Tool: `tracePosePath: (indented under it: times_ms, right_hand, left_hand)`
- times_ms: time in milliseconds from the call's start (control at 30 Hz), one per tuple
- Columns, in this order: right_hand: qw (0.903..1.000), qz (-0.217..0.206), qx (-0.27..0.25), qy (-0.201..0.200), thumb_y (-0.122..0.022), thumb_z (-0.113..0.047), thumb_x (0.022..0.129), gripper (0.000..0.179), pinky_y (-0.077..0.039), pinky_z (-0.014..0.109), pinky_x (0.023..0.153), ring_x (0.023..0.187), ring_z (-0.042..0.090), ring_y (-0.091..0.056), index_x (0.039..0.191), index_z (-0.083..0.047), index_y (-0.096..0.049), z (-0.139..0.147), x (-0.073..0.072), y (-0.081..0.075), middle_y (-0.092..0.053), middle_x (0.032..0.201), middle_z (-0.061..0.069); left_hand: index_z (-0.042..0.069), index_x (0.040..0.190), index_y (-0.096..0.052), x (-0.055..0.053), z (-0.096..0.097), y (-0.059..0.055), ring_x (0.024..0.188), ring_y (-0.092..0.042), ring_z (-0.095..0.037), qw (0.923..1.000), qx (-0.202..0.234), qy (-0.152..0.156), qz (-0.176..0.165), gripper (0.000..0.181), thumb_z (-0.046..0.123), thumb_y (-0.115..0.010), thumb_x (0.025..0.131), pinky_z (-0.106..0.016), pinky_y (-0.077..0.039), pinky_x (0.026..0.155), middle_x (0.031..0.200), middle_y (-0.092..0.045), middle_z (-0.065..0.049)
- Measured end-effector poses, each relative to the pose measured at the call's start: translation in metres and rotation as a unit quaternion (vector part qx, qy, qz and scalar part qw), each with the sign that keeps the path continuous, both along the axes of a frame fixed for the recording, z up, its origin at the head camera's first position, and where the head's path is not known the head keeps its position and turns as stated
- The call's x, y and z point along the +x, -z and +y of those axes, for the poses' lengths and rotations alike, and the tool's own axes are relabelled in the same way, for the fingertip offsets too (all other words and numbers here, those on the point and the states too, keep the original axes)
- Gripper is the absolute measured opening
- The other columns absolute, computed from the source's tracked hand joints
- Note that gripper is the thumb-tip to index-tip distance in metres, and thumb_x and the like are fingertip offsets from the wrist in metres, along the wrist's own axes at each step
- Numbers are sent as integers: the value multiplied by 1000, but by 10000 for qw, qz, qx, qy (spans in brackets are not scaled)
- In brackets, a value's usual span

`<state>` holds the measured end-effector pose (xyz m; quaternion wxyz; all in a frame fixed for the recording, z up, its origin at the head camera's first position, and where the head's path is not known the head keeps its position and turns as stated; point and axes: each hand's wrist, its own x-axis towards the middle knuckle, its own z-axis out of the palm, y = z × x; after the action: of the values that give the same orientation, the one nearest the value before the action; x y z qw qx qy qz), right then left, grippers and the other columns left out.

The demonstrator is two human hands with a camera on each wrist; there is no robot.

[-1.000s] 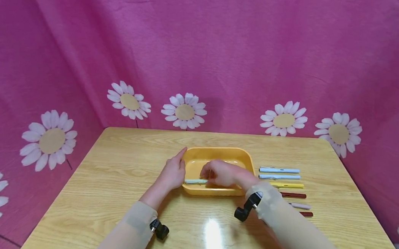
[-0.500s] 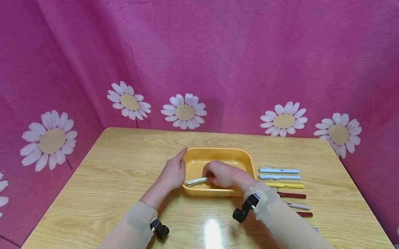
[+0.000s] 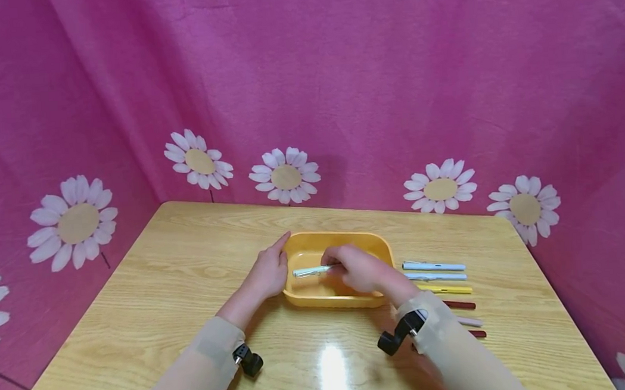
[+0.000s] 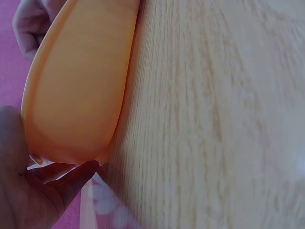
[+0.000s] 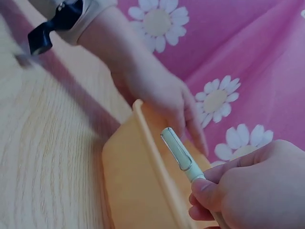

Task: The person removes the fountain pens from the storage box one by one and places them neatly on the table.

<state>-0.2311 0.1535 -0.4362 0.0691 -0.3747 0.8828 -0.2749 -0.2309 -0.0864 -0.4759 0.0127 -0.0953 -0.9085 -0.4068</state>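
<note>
A pale green pen [image 3: 310, 271] with a wire clip is pinched between the thumb and fingers of my right hand [image 3: 356, 268], above the floor of a yellow-orange plastic tray [image 3: 351, 302]. In the right wrist view the capped end of the pen [image 5: 177, 150] points up and away from the hand; its other end is hidden in the grip. My left hand [image 3: 268, 272] holds the tray's left end. The left wrist view has its fingers [image 4: 71, 183] against the outside of the tray's end wall.
Right of the tray, several pens lie in a column: light blue pens [image 3: 435, 266], a yellow pen [image 3: 447, 289], dark red pens [image 3: 461, 305] and a pale lilac pen [image 3: 471, 322], partly behind my right arm. The wooden table [image 3: 197, 250] meets a pink flowered cloth [image 3: 339, 98].
My right hand has lifted the pen from the tray's near-left floor, moving it up and slightly away. The left hand stays at the tray's end. The head view has shifted slightly.
</note>
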Motion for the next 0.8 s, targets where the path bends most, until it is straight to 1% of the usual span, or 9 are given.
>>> tracePosePath:
  times_ms: [133,333,433,533,633,800]
  right_hand:
    - [9997,80,-217,-30,-66,3,101,11,-59,36,85,90,13,-65,105,-5,-72,8,7,-8,-70,96,-2]
    - [9985,259,-483,-7,-66,2,102,11,-61,39,88,98,18,-69,110,-4,-73,26,23,-19,-73,103,5]
    - [9979,319,-557,76,-67,1,102,13,-61,38,88,100,18,-69,111,-5,-73,38,32,-22,-73,105,6]
    - [9974,358,-589,197,-68,1,102,14,-61,36,86,97,15,-68,113,-6,-73,49,41,-25,-73,106,5]
    - [9970,401,-584,311,-69,1,101,15,-61,34,83,94,12,-67,113,-7,-73,59,50,-27,-74,106,6]
    - [9961,446,-610,447,-70,1,100,16,-59,31,77,87,10,-63,111,-10,-74,77,65,-29,-74,102,1]
  left_hand:
    - [6,164,-38,0,0,-1,113,-65,-31,10000,8,7,-44,53,6,-40,111,-49,-49,110,142,-60,-30]
    - [5,164,-39,0,1,0,121,-63,-32,10000,-54,-25,40,53,6,-41,111,-51,-45,114,141,-61,-30]
    - [5,164,-39,-1,1,2,122,-62,-32,10000,-33,-32,30,53,6,-41,111,-50,-45,114,142,-60,-29]
    - [5,164,-39,-2,1,3,121,-62,-31,10000,-36,-22,66,52,6,-41,111,-50,-46,114,142,-61,-28]
    - [4,163,-39,-3,0,4,115,-64,-31,9999,-48,-3,116,52,6,-41,111,-50,-48,111,140,-62,-29]
    - [4,163,-39,-3,0,4,109,-65,-31,9999,-29,10,122,52,6,-41,111,-50,-51,107,135,-64,-30]
